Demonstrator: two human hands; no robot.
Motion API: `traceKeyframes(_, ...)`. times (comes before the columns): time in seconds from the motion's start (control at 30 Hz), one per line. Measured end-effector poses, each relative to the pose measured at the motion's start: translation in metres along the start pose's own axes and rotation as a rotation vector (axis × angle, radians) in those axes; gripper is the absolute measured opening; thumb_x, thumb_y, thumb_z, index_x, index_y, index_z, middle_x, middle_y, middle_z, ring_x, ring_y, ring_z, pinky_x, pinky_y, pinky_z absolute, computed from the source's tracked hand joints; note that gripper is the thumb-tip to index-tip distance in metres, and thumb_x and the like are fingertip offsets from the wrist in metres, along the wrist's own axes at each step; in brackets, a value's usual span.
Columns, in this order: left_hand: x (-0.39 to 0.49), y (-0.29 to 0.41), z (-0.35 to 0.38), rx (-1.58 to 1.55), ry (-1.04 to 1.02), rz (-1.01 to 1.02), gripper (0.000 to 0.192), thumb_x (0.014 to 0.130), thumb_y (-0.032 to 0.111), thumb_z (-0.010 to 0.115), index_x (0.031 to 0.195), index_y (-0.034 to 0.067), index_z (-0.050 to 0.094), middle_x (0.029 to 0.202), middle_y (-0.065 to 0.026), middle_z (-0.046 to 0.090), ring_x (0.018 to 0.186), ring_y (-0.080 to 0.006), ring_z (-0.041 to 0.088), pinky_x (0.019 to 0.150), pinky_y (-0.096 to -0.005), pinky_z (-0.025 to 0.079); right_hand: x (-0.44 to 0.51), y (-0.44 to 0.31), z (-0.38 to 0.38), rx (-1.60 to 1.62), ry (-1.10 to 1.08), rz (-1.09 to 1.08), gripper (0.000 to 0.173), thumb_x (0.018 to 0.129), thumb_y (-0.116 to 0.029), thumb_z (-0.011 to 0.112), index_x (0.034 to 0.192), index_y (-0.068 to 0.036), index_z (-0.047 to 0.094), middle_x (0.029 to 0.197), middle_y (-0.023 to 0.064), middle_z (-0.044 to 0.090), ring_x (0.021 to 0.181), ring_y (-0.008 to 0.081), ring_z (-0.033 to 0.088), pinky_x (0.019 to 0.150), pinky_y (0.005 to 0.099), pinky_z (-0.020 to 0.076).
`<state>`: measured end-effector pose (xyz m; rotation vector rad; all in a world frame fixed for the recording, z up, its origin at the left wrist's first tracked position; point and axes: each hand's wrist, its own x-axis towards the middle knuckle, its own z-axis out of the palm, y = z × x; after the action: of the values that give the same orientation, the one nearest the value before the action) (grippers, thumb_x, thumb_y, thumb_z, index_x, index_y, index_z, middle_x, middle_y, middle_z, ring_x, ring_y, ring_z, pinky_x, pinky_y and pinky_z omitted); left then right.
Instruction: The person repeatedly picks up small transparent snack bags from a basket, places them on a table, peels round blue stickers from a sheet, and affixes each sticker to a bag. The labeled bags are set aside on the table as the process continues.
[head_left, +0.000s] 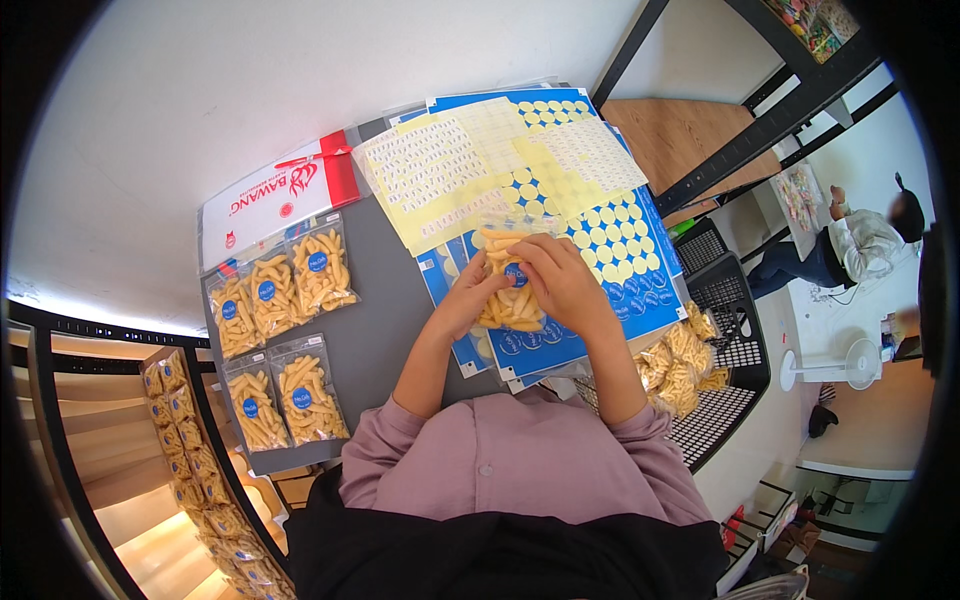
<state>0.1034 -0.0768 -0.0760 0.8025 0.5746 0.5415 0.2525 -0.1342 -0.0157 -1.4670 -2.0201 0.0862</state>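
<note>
A clear plastic bag of yellow stick snacks (508, 309) is between my two hands, above the sticker sheets. My left hand (466, 296) grips its left side, thumb across the front. The fingers of my right hand (559, 274) lie on the bag's front, over the edge of a round blue sticker (515, 274). Beneath the bag, a blue sheet of round stickers (630, 294) shows many bare yellowish circles and a few blue stickers along its near edge. Label sheets with small printed tags (427, 161) overlap it at the far side.
Several stickered snack bags (301, 397) lie on the grey tabletop (394, 300) at left, near a white and red plastic pack (277, 195) and red pen (311, 157). Unstickered bags (679, 360) fill a black basket (720, 427) at right. Another person (862, 240) sits farther right.
</note>
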Motion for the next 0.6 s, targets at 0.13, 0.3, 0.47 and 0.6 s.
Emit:
traceKeyframes(0.13,0.004,-0.006,-0.005,0.009,-0.011,0.018,0.059,0.085,0.009,0.055,0.136,0.003,0.026,0.12,-0.0084,0.05,0.104,-0.0137,0.054,0.08,-0.0261,0.049,0.0,0.0,0.001,-0.005,0.021,-0.008,0.03,0.074,-0.002,0.055,0.104,-0.007,0.055,0.103,0.0097,0.057,0.089,0.029,0.055,0.08,0.0367,0.0411)
traceKeyframes(0.3,0.002,-0.003,-0.001,0.046,-0.015,0.035,0.059,0.087,0.009,0.056,0.136,0.0,0.025,0.123,-0.0101,0.049,0.108,-0.0143,0.052,0.085,-0.0252,0.046,-0.002,-0.001,0.001,-0.029,0.066,0.041,0.032,0.073,-0.004,0.06,0.104,-0.007,0.056,0.104,0.0103,0.056,0.095,0.0292,0.054,0.084,0.0367,0.0394)
traceKeyframes(0.47,0.005,-0.009,-0.004,0.082,-0.015,0.116,0.059,0.086,0.005,0.057,0.136,0.001,0.026,0.126,-0.0105,0.047,0.113,-0.0151,0.049,0.09,-0.0271,0.044,-0.003,-0.005,0.008,0.005,0.32,0.327,0.064,0.066,-0.009,0.072,0.124,-0.007,0.044,0.12,0.0164,0.045,0.108,0.033,0.049,0.093,0.0406,0.0389)
traceKeyframes(0.6,0.001,-0.001,0.005,0.18,-0.031,0.155,0.062,0.084,0.002,0.056,0.137,0.002,0.024,0.129,-0.0102,0.044,0.112,-0.0163,0.049,0.091,-0.0282,0.043,-0.008,-0.007,0.023,0.594,0.361,0.654,0.093,0.067,-0.006,0.074,0.14,-0.007,0.017,0.133,0.0181,0.034,0.108,0.0325,0.052,0.085,0.0375,0.0487)
